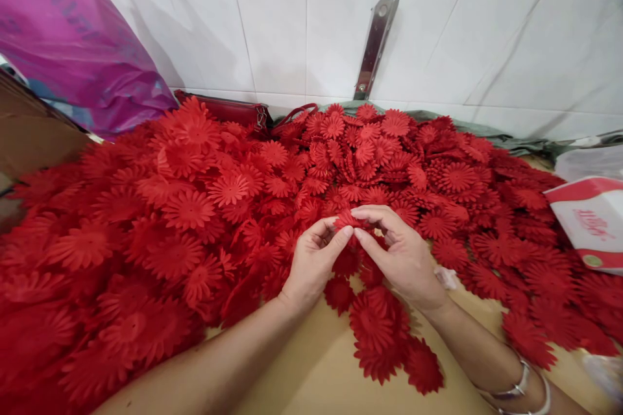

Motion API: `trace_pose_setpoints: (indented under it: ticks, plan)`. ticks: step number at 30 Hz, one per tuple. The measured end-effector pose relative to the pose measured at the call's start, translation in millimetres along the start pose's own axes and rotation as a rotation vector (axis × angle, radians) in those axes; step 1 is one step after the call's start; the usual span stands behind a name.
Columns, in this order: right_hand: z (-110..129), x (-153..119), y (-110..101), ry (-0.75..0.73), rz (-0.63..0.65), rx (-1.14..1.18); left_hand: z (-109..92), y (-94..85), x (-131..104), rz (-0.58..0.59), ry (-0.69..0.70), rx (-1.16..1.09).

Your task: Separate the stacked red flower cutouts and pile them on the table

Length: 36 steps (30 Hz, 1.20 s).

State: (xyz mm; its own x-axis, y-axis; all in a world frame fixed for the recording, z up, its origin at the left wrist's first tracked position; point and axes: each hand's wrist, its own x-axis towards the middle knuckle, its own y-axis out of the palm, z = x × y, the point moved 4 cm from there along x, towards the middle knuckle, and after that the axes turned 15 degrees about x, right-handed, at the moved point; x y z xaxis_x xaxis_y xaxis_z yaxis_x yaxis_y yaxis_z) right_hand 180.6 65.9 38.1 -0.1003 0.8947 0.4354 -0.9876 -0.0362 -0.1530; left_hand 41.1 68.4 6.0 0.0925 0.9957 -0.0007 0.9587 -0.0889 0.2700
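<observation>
Between my two hands is a small red flower-shaped petal piece (344,219), pinched by the fingertips of both. My left hand (315,258) grips its left side with thumb and forefinger. From the right, my right hand (402,256) holds the other edge, its thumb close to the left thumb. How many layers the piece has cannot be made out. Just below the hands, several darker red petal pieces (372,324) lie overlapping on the tan table (292,363). A large heap of red petal pieces (189,207) spreads behind and to both sides.
A purple plastic bag (82,45) stands at the back left beside a brown cardboard box (34,123). Behind the heap lies a dark red purse (224,109) against the white tiled wall (272,26), which bears a metal bracket (376,48). A red-and-white package (591,224) sits at the right.
</observation>
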Motion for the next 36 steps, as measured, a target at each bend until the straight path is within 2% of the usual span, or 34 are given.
trace_pose_setpoints:
  ticks: [7,10,19,25,30,33,36]
  plan:
    - [-6,0,-1,0.103,-0.079,0.102,4,-1.9,3,-0.028,0.007,0.003]
    - [-6,-1,-1,0.087,-0.079,0.126,4,-1.5,3,-0.02,0.024,0.014]
    - [3,-5,-3,-0.071,-0.101,0.005,3,0.5,3,0.031,0.018,0.084]
    - [-1,-4,-3,-0.024,-0.132,0.067,0,-0.4,0,0.009,-0.024,0.054]
    - [8,-4,-3,-0.111,-0.097,-0.001,-3,0.8,-2,0.016,-0.029,0.072]
    - [15,-3,-1,-0.166,-0.013,-0.035,-3,0.3,-3,0.025,-0.039,0.089]
    - [16,-3,3,-0.142,0.068,-0.007,-3,-2.0,-3,0.017,-0.029,0.075]
